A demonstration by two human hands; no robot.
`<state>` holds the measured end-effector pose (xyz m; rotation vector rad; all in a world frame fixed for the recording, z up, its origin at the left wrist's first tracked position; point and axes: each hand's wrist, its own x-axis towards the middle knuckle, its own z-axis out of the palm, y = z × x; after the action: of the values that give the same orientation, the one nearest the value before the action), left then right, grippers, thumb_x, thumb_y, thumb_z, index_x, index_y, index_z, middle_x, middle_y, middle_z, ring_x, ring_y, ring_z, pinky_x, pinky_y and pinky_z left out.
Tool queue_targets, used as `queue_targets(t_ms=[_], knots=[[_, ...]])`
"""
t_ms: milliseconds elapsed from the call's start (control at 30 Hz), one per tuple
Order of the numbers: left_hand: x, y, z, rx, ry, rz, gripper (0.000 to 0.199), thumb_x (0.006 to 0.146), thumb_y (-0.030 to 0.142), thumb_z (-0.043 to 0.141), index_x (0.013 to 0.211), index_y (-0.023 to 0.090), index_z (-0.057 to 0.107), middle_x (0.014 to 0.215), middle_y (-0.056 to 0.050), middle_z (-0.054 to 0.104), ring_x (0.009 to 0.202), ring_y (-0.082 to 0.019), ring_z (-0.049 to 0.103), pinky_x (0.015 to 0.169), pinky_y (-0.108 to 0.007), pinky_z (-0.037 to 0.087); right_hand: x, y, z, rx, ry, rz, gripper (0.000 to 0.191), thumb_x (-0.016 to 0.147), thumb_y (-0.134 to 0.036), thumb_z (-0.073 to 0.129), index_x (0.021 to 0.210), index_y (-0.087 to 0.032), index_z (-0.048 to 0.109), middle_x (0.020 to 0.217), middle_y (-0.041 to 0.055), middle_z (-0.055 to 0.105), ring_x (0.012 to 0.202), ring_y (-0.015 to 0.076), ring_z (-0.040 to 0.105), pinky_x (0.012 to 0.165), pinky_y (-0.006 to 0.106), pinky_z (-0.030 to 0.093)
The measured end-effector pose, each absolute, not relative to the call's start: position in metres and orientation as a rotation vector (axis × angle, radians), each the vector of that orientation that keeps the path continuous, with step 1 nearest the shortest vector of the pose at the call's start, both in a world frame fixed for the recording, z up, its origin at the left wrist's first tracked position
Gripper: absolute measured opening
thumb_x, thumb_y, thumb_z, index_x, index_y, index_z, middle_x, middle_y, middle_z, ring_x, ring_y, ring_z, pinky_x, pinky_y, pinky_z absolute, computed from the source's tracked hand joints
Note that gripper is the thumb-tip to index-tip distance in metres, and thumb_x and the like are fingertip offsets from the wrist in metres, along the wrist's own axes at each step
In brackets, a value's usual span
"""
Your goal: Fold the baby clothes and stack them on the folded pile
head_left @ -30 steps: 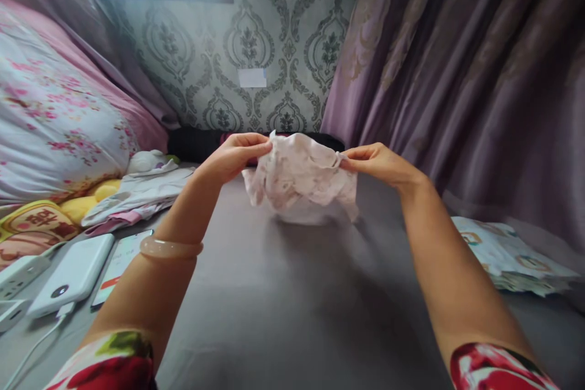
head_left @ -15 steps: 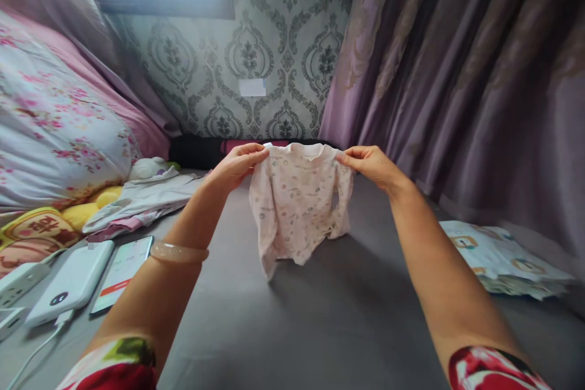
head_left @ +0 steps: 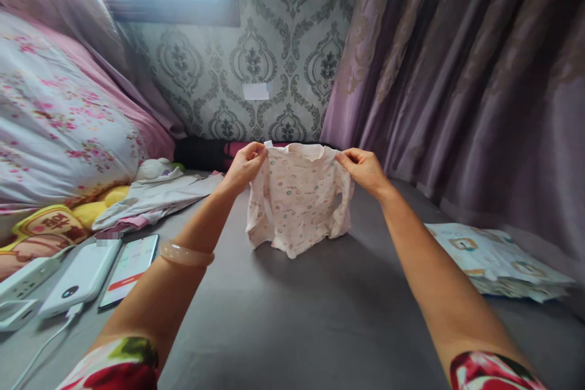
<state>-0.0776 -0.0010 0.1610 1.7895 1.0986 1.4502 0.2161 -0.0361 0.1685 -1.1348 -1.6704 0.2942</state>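
Observation:
A small pale pink long-sleeved shirt [head_left: 301, 195] with a tiny print hangs upright between my hands, its collar at the top. My left hand [head_left: 247, 164] pinches the left shoulder, beside a small white tag. The right shoulder is gripped between the thumb and fingers of my right hand [head_left: 361, 167]. Both sleeves hang down at the sides, and the lower hem is at or just above the grey sheet [head_left: 283, 329].
Left: a phone [head_left: 130, 271], a white power bank [head_left: 82, 277] with a cable, a power strip [head_left: 30, 274], folded clothes [head_left: 155, 198], yellow plush items [head_left: 50, 225] and floral bedding [head_left: 59, 116]. Right: a stack of diapers [head_left: 493, 259] near the purple curtain [head_left: 457, 103].
The shirt's lower left part and left sleeve have swung up and settled, so the front looks flatter. Both hands keep their hold. The camera view has shifted slightly.

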Motion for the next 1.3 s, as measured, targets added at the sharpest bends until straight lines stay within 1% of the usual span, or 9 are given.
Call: queue_targets(t_ms=[167, 333, 467, 667, 767, 833, 933, 1133, 1300], knots=[[-0.080, -0.019, 0.166, 2.172, 1.436, 1.634, 0.024, 0.089, 0.037, 0.049, 0.093, 0.019, 0.065, 0.063, 0.004, 0.053, 0.056, -0.010, 0.046, 0.054, -0.021, 0.033, 0.209, -0.047, 0.169, -1.139, -1.612, 0.042, 0.043, 0.085, -0.058, 0.057, 0.087, -0.017, 0.070, 0.077, 0.0028, 0.068, 0.070, 0.0161, 0.059, 0.065, 0.028, 0.044], [-0.094, -0.051, 0.173, 2.593, 1.502, 1.834, 0.027, 0.094, 0.034, 0.045, 0.103, 0.021, 0.066, 0.089, -0.004, 0.068, 0.071, -0.013, 0.059, 0.063, -0.023, 0.041, 0.202, -0.075, 0.175, -1.119, -1.617, -0.289, 0.042, 0.091, -0.058, 0.049, 0.088, -0.020, 0.068, 0.083, 0.0046, 0.068, 0.077, 0.0185, 0.061, 0.072, 0.031, 0.046], [-0.112, -0.080, 0.186, 2.792, 1.474, 1.855, 0.026, 0.095, 0.035, 0.045, 0.105, 0.023, 0.066, 0.084, -0.002, 0.066, 0.066, -0.012, 0.058, 0.059, -0.024, 0.042, 0.200, -0.108, 0.187, -1.078, -1.713, -0.456, 0.038, 0.094, -0.055, 0.047, 0.090, -0.023, 0.067, 0.083, 0.0046, 0.067, 0.079, 0.0192, 0.061, 0.076, 0.033, 0.048], [-0.133, -0.116, 0.225, 2.788, 1.353, 1.934, 0.023, 0.093, 0.042, 0.050, 0.104, 0.029, 0.067, 0.083, -0.002, 0.065, 0.070, -0.014, 0.060, 0.066, -0.030, 0.049, 0.195, -0.151, 0.225, -1.053, -1.764, -0.338, 0.031, 0.090, -0.051, 0.056, 0.092, -0.023, 0.070, 0.085, 0.0042, 0.070, 0.076, 0.0200, 0.063, 0.071, 0.034, 0.049], [-0.139, -0.106, 0.230, 2.660, 1.360, 1.711, 0.030, 0.088, 0.053, 0.053, 0.099, 0.029, 0.068, 0.079, -0.002, 0.064, 0.075, -0.018, 0.060, 0.068, -0.032, 0.050, 0.196, -0.149, 0.229, -1.137, -1.781, -0.143, 0.032, 0.088, -0.052, 0.059, 0.094, -0.023, 0.072, 0.083, 0.0047, 0.070, 0.074, 0.0208, 0.062, 0.066, 0.032, 0.048], [-0.140, -0.087, 0.218, 2.637, 1.318, 1.481, 0.034, 0.087, 0.055, 0.053, 0.095, 0.026, 0.069, 0.075, -0.002, 0.064, 0.074, -0.020, 0.059, 0.064, -0.031, 0.047, 0.200, -0.135, 0.218, -1.235, -1.815, -0.018, 0.036, 0.087, -0.054, 0.059, 0.091, -0.021, 0.073, 0.077, 0.0044, 0.069, 0.069, 0.0202, 0.061, 0.061, 0.030, 0.045], [-0.132, -0.051, 0.176, 2.702, 1.286, 1.124, 0.029, 0.091, 0.044, 0.050, 0.092, 0.022, 0.069, 0.075, -0.001, 0.065, 0.069, -0.017, 0.057, 0.063, -0.028, 0.042, 0.208, -0.104, 0.178, -1.387, -1.925, 0.148, 0.039, 0.086, -0.055, 0.057, 0.085, -0.020, 0.073, 0.073, 0.0031, 0.070, 0.064, 0.0187, 0.060, 0.056, 0.028, 0.042], [-0.104, -0.003, 0.055, 2.653, 1.427, 0.628, 0.032, 0.097, 0.036, 0.039, 0.096, 0.021, 0.066, 0.092, -0.007, 0.069, 0.083, -0.021, 0.063, 0.069, -0.028, 0.041, 0.215, -0.052, 0.067, -1.548, -2.081, 0.142, 0.035, 0.088, -0.045, 0.047, 0.084, -0.019, 0.070, 0.082, 0.0058, 0.072, 0.073, 0.0198, 0.062, 0.068, 0.029, 0.044], [-0.097, 0.008, 0.008, 2.632, 1.561, 0.458, 0.035, 0.100, 0.036, 0.031, 0.106, 0.022, 0.062, 0.104, -0.009, 0.068, 0.092, -0.021, 0.064, 0.075, -0.027, 0.044, 0.220, -0.032, 0.007, -1.627, -2.200, 0.033, 0.034, 0.094, -0.038, 0.039, 0.091, -0.018, 0.067, 0.091, 0.0097, 0.069, 0.088, 0.0228, 0.063, 0.075, 0.030, 0.043]])
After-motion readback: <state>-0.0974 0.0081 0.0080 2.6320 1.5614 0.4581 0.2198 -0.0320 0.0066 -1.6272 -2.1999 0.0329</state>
